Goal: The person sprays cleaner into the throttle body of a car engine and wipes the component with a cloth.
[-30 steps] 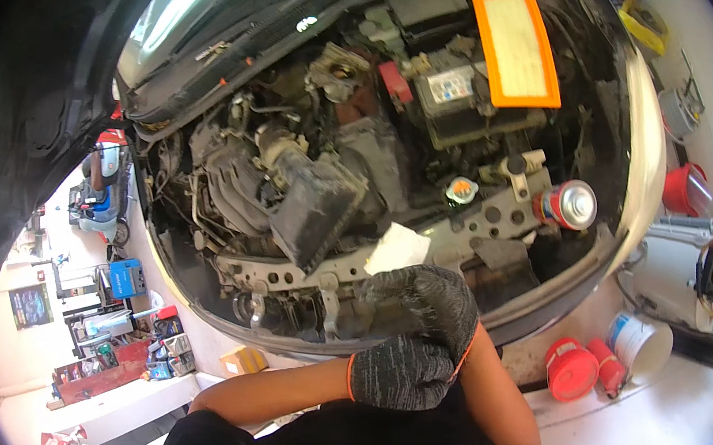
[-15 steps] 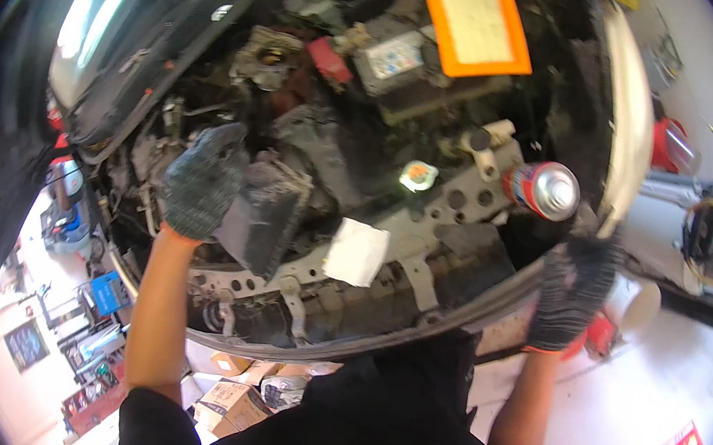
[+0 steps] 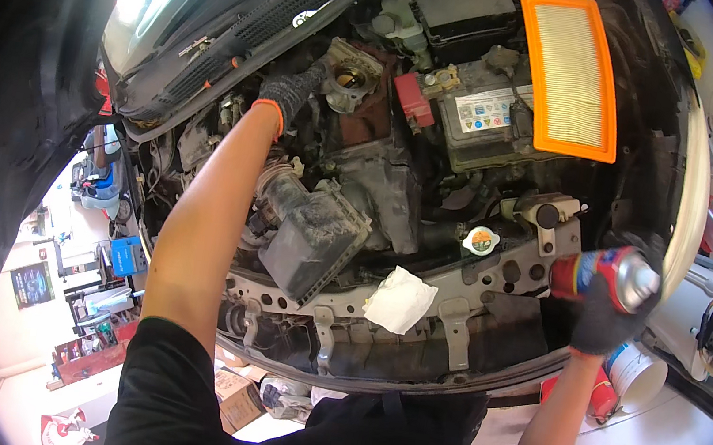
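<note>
My left hand (image 3: 295, 93), in a dark knit glove with an orange cuff, reaches deep into the engine bay. It lies against the left side of the metal throttle body (image 3: 352, 80), whose round bore faces up; its fingertips are too hidden to show whether they grip. In my gloved right hand (image 3: 607, 323), closed around it, is a red and blue spray can (image 3: 595, 274) with a silver end, tilted over the bay's right front corner. A black plastic air filter housing (image 3: 312, 235) sits below my left forearm.
An orange-framed air filter (image 3: 570, 75) rests across the battery (image 3: 485, 118) at the back right. A folded white cloth (image 3: 400, 301) lies on the front crossmember, near the radiator cap (image 3: 481, 240). A white bucket (image 3: 635, 379) stands on the floor at right.
My left hand has moved from above the air filter housing forward to the throttle body. My right hand, earlier beside the spray can at the bay's edge, now holds it.
</note>
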Demonstrator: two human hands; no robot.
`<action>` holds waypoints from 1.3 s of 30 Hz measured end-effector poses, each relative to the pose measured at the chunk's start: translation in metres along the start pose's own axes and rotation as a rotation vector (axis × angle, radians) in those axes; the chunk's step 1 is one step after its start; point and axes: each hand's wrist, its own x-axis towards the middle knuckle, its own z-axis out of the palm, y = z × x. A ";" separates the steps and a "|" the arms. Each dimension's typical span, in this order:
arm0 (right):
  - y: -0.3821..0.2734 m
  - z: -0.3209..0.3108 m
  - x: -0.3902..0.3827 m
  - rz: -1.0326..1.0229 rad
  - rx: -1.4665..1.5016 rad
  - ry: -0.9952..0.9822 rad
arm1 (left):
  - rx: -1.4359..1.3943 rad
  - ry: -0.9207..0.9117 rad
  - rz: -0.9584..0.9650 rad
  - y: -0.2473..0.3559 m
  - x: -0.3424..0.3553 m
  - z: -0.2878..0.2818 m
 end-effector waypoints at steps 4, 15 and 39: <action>-0.045 0.008 -0.009 0.089 0.254 -0.250 | -0.130 -0.100 0.000 -0.020 0.011 0.002; -0.063 0.135 -0.003 -0.043 0.090 -0.581 | -0.515 0.070 0.211 -0.067 0.011 0.019; -0.069 0.225 0.025 0.661 0.821 -0.802 | -0.173 -0.189 0.120 -0.041 0.009 -0.013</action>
